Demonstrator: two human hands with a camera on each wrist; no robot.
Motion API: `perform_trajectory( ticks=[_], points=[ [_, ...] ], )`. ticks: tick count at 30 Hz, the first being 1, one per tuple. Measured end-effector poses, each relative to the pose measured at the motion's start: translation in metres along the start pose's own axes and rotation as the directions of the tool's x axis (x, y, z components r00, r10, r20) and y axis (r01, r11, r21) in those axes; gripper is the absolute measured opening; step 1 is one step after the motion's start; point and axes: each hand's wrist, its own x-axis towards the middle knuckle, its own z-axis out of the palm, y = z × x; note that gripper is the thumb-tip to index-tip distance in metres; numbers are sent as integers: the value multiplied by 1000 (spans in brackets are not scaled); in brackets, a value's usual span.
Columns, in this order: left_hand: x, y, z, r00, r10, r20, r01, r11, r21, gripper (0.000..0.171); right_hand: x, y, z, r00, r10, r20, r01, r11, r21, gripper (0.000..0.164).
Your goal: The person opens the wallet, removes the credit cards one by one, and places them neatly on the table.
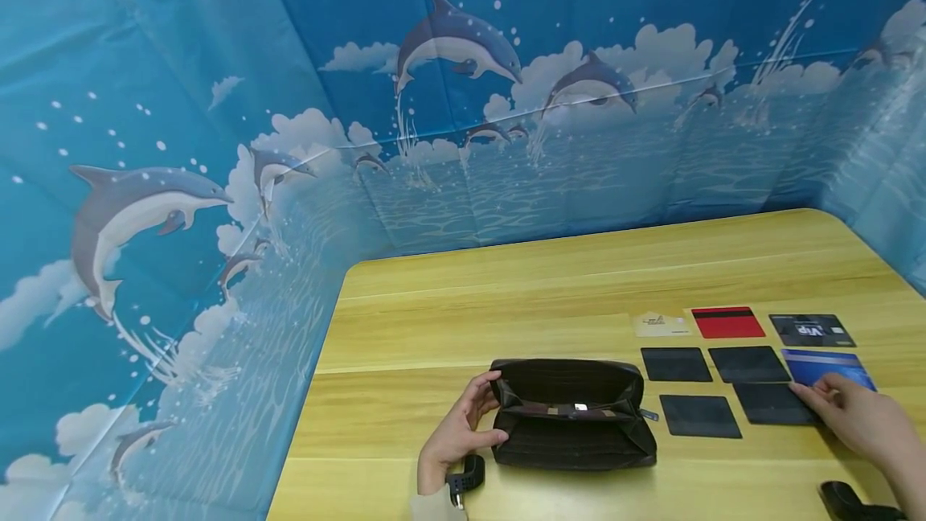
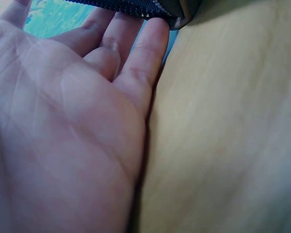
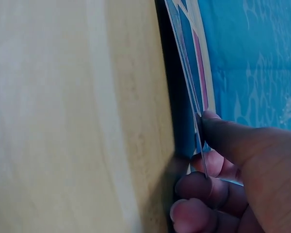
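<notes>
A dark zip-around wallet (image 1: 571,445) lies unzipped and spread wide on the table, its inner pockets showing. My left hand (image 1: 466,420) holds it by the left end, thumb at the lower flap and fingers at the upper one. In the left wrist view those fingers reach the wallet's toothed zipper edge (image 2: 131,6). To the right, my right hand (image 1: 854,412) pinches the right end of a black card (image 1: 770,404) between thumb and fingers. The right wrist view shows this card edge-on, tilted up from the wood.
Around it lie other black cards (image 1: 700,416), a blue card (image 1: 825,367), a dark "Vip" card (image 1: 792,330), a red card (image 1: 727,326) and a pale card (image 1: 658,326). A blue dolphin-print curtain (image 1: 463,183) borders the wooden table (image 1: 405,312). Each wrist wears a black device.
</notes>
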Motion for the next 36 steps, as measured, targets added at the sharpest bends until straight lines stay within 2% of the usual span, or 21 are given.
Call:
perform_trajectory(
  ticks=[6,14,18,26,36],
  points=[
    [0,-1,-1,1000,-3,6,3,1000,7,78,3,0,2,1000,14,7,-14,1000,-22,40],
    [2,-22,-6,1000,9,9,-9,1000,30,78,4,0,-1,1000,15,12,-14,999,-51,40],
    [0,-26,-7,1000,17,5,-17,999,31,77,2,-3,-4,998,25,56,-23,999,-46,41],
    [-1,-25,-9,1000,29,10,-29,999,43,78,1,-5,-7,989,18,150,-12,999,-39,46],
    [-2,-24,-7,1000,16,2,-16,999,42,78,1,-6,-8,992,6,123,0,999,-48,44]
  ],
)
